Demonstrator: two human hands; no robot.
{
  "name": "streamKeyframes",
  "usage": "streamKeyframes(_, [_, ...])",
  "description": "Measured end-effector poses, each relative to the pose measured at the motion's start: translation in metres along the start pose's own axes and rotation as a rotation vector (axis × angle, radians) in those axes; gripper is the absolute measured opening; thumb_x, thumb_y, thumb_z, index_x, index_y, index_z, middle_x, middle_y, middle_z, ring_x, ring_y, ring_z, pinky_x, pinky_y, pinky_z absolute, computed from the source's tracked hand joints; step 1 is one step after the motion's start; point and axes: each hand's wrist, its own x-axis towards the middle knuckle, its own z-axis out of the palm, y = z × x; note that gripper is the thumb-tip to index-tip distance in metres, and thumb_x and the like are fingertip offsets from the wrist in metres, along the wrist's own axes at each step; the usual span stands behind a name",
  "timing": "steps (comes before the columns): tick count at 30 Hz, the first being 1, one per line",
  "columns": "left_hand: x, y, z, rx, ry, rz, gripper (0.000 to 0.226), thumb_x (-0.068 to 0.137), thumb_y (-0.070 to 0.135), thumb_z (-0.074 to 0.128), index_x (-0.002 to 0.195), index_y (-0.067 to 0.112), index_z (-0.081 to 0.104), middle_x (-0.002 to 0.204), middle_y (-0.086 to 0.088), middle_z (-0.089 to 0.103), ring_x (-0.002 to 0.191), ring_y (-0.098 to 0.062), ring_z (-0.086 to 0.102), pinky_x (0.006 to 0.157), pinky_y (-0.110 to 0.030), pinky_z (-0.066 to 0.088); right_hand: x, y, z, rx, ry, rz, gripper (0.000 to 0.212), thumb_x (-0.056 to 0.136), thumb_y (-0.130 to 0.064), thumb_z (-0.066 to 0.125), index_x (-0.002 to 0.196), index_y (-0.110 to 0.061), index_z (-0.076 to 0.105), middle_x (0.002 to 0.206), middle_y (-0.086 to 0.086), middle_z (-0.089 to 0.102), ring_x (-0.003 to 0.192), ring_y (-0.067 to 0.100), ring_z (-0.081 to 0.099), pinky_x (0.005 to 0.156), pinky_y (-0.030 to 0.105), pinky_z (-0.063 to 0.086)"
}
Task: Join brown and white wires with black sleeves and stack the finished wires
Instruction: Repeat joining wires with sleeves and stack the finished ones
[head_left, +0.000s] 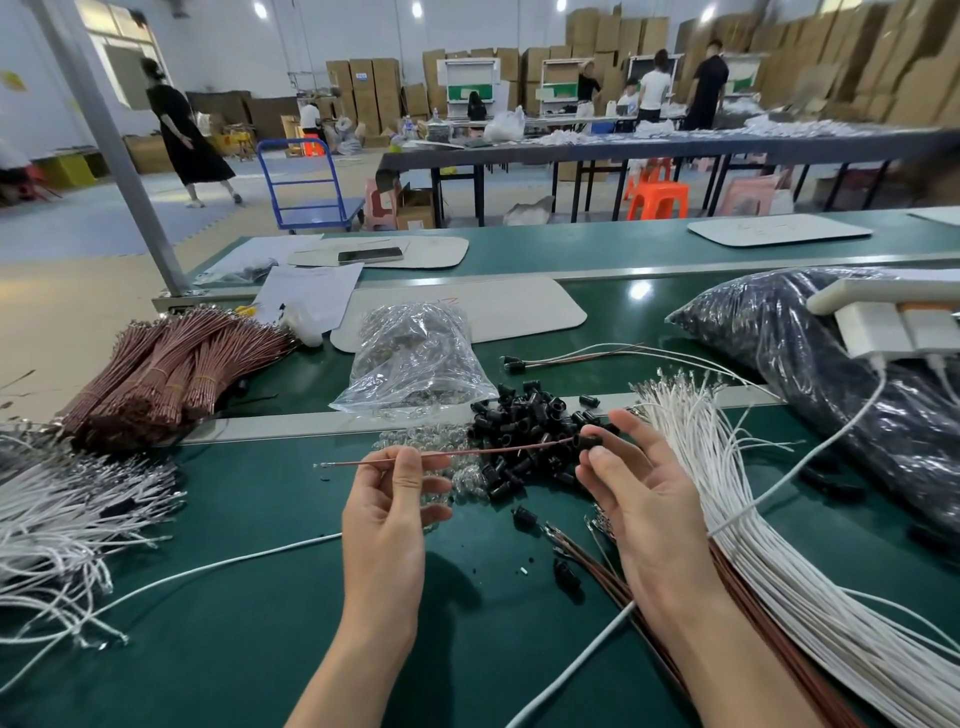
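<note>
Above the green bench (249, 597), the person's left hand (387, 514) is pinching a single brown wire (467, 452) between thumb and forefinger, near the wire's left end. The wire is running almost level to the right, where the right hand (639, 499) is gripping a black sleeve (591, 442) between thumb and fingertips at the wire's other end. Whether the wire tip is already sitting inside the sleeve is not clear. Just behind both hands, a loose pile of black sleeves (524, 410) is lying on the bench, with a clear plastic bag (415, 358) resting beyond it. A thick bundle of white wires (727, 467) is curving along the right side, and some loose brown wires (597, 566) are lying under the right wrist. Tied brown bundles (171, 364) are sitting at the far left, with more white wires (67, 499) spreading out in front of them.
</note>
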Motion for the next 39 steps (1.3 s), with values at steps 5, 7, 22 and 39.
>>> streamKeyframes(5, [0.0, 0.0, 0.0, -0.008, -0.004, 0.004, 0.026, 0.095, 0.038, 0.055, 0.102, 0.014, 0.06, 0.096, -0.001, 0.077, 0.076, -0.012, 0.069, 0.06, -0.022, 0.056, 0.002, 0.004, -0.002, -0.053, 0.006, -0.008, 0.036, 0.093, 0.003, 0.061, 0.119, -0.022, 0.067, 0.108, -0.001, 0.075, 0.102, 0.012, 0.07, 0.084, 0.022, 0.057])
streamKeyframes(7, [0.0, 0.0, -0.001, -0.011, -0.004, 0.004, 0.025, 0.095, 0.039, 0.055, 0.102, 0.015, 0.06, 0.096, -0.001, 0.077, 0.076, -0.012, 0.069, 0.059, -0.022, 0.056, 0.004, 0.005, -0.003, -0.049, 0.037, -0.009, 0.035, 0.093, 0.003, 0.062, 0.118, -0.022, 0.067, 0.107, -0.001, 0.075, 0.098, 0.011, 0.07, 0.082, 0.021, 0.057])
streamKeyframes(22, [0.0, 0.002, 0.001, -0.029, -0.025, -0.024, 0.025, 0.095, 0.038, 0.057, 0.102, 0.015, 0.061, 0.096, -0.002, 0.077, 0.075, -0.011, 0.069, 0.059, -0.022, 0.055, 0.002, 0.004, -0.001, -0.078, -0.003, 0.042, 0.037, 0.092, -0.003, 0.065, 0.12, -0.027, 0.064, 0.107, -0.001, 0.076, 0.104, 0.016, 0.069, 0.086, 0.03, 0.051])
streamKeyframes(39, [-0.017, 0.008, 0.018, -0.269, -0.218, -0.302, 0.025, 0.074, 0.024, 0.075, 0.096, 0.013, 0.071, 0.095, -0.013, 0.076, 0.073, -0.018, 0.071, 0.06, -0.027, 0.059, -0.008, 0.015, 0.018, 0.206, -0.253, 0.25, 0.038, 0.073, -0.007, 0.072, 0.11, -0.014, 0.077, 0.101, 0.007, 0.074, 0.078, 0.009, 0.063, 0.06, 0.017, 0.051])
